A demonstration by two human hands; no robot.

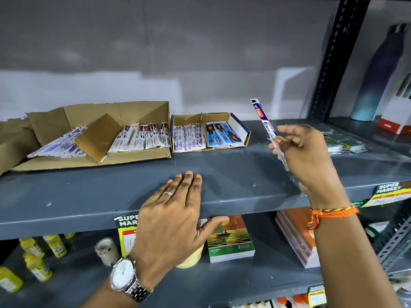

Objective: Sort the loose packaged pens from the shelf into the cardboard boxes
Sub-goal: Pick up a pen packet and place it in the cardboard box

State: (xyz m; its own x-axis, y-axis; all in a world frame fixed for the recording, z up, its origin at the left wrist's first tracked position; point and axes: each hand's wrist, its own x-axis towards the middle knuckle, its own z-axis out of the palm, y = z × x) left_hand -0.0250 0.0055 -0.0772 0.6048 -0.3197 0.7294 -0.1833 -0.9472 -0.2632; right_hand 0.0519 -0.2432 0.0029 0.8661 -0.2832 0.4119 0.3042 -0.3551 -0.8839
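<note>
Holding one packaged pen [264, 125] near its lower half, the right hand [309, 156] has it pinched between thumb and fingers, the remaining fingers loosely spread, so the sleeve stands tilted above the grey shelf [233, 174] with its printed top end leaning up and to the left. The left hand [178, 216] lies flat and open on the shelf's front edge, holding nothing.

Judging by its look, the pen is light and slim, stiff along its length because of the barrel inside, while the clear plastic wrapper is thin, glossy and probably a little slippery (the loose ends of the sleeve likely crumple if squeezed). A grip around the middle, over the barrel itself, seems the safest hold; a pinch on the flat empty end of the wrapper would let it swing or slide.

To the left stand the cardboard boxes: a large open carton [100, 130] with white-wrapped pens fanned on both sides of a loose cardboard piece, and a smaller divided box [209, 132] with white packs in the left compartment and blue packs in the right. More loose packets [342, 141] lie on the shelf just beyond the right hand.
</note>
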